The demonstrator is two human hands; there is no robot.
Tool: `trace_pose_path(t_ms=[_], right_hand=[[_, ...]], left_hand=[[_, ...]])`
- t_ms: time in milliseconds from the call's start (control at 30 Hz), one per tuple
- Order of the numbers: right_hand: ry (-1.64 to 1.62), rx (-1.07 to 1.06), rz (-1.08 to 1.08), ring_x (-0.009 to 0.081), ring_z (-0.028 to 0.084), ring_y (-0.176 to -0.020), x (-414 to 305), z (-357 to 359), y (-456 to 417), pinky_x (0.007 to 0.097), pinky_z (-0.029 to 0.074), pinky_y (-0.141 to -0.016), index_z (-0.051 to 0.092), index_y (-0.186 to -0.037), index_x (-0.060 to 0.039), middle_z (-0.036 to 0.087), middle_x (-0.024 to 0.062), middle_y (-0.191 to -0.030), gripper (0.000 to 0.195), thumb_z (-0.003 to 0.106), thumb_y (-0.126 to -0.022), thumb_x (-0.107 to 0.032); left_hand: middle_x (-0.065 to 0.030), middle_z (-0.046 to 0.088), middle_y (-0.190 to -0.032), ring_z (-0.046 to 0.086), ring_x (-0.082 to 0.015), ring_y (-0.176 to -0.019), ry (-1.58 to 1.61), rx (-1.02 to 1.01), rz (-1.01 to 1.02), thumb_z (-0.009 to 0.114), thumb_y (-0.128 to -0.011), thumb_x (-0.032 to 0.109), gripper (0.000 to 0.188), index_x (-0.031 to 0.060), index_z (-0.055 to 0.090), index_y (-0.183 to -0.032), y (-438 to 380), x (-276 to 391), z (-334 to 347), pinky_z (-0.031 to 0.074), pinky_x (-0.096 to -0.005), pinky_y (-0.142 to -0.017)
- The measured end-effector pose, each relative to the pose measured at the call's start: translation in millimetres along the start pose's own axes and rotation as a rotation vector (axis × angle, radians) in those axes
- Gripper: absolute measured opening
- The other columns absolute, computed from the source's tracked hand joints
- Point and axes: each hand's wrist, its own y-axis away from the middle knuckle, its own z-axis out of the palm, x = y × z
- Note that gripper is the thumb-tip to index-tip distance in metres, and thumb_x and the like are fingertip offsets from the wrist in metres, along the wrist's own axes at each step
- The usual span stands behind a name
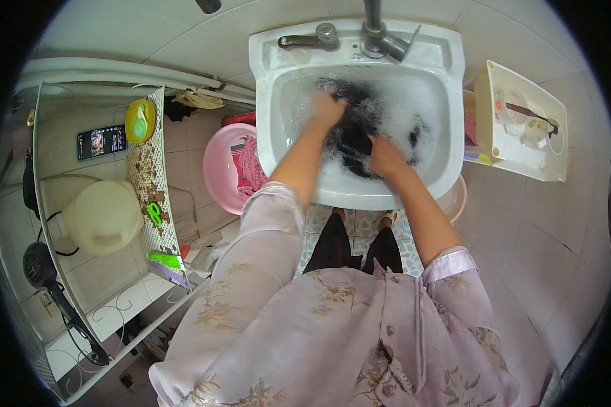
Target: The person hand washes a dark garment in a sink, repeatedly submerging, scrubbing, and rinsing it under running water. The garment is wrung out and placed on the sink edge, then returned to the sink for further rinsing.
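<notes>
Soapy water and white foam fill a white ceramic washbasin (448, 178) in front of me. Dark wet cloth (354, 132) lies bunched in the water, partly under the suds. My left hand (328, 109), blurred, grips the cloth at its upper left. Lower down and to the right, my right hand (387, 156) has its fingers closed on the cloth's edge. Both wrists are above the water. A metal faucet (382, 40) stands at the back of the basin, beside a second tap (313, 39) on its left.
Left of the basin is a pink plastic tub (216, 170) with red-and-white cloth. A wire rack (150, 173) holds green-handled scissors (154, 213) and a yellow soap dish (150, 122); a phone (102, 142) shows a lit screen. A cream plastic bin (527, 163) sits at right.
</notes>
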Motion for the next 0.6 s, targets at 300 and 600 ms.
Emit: trace_pose_path(t_ms=[300, 600], right_hand=[[-0.334, 0.624, -0.309, 0.0372, 0.056, -0.103, -11, -13, 41, 0.0409, 0.045, -0.091, 0.046, -0.133, -0.0130, 0.060, 0.0154, -0.108, 0.063, 0.070, -0.074, -0.021], [-2.248, -0.306, -0.024, 0.0317, 0.060, -0.099, -83, -64, 37, 0.0382, 0.046, -0.092, 0.049, -0.124, -0.0001, 0.063, 0.0159, -0.107, 0.081, 0.050, -0.081, -0.068]], left_hand=[[-0.0159, 0.062, -0.112, 0.060, -0.0321, -0.102, 1.674, -0.144, -0.247, 0.060, -0.080, 0.020, 0.046, 0.0085, 0.053, -0.124, 46, -17, -81, 0.049, -0.0438, -0.088], [-0.0107, 0.056, -0.118, 0.051, -0.0213, -0.113, 1.370, -0.305, 0.370, 0.054, -0.077, 0.018, 0.048, 0.0012, 0.053, -0.122, 131, 60, -105, 0.035, -0.0312, -0.102]])
